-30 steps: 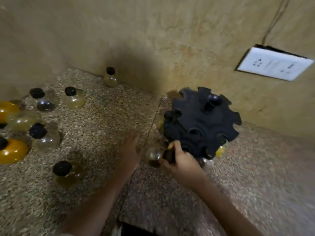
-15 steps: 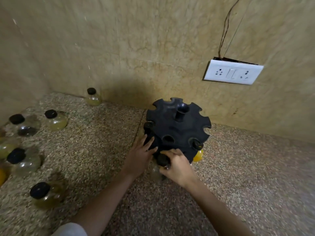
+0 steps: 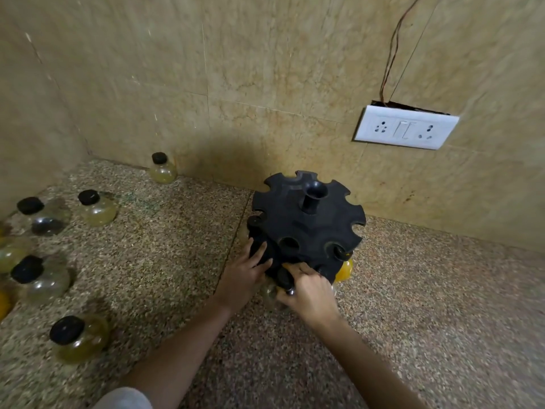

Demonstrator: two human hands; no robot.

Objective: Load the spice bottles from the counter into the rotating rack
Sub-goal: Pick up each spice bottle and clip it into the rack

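Observation:
A black rotating rack [image 3: 306, 228] with notched slots round its rim stands by the back wall. My right hand [image 3: 309, 293] grips a clear black-capped spice bottle [image 3: 272, 292] at the rack's near edge, its cap at a slot. My left hand [image 3: 244, 276] rests with straight fingers on the rack's left near rim. An orange-filled bottle [image 3: 345, 270] hangs in a slot on the right. Several round black-capped bottles stand on the counter at left, among them one near the front [image 3: 78, 339] and one by the wall [image 3: 162, 169].
The speckled stone counter [image 3: 413, 305] meets tiled walls at the back and left. A white switch-and-socket plate [image 3: 405, 128] with a loose wire sits on the wall above right of the rack.
My left hand moved from the counter onto the rack's rim. My right hand brought the bottle up to the rack's near slot. The camera view lifted and pulled back.

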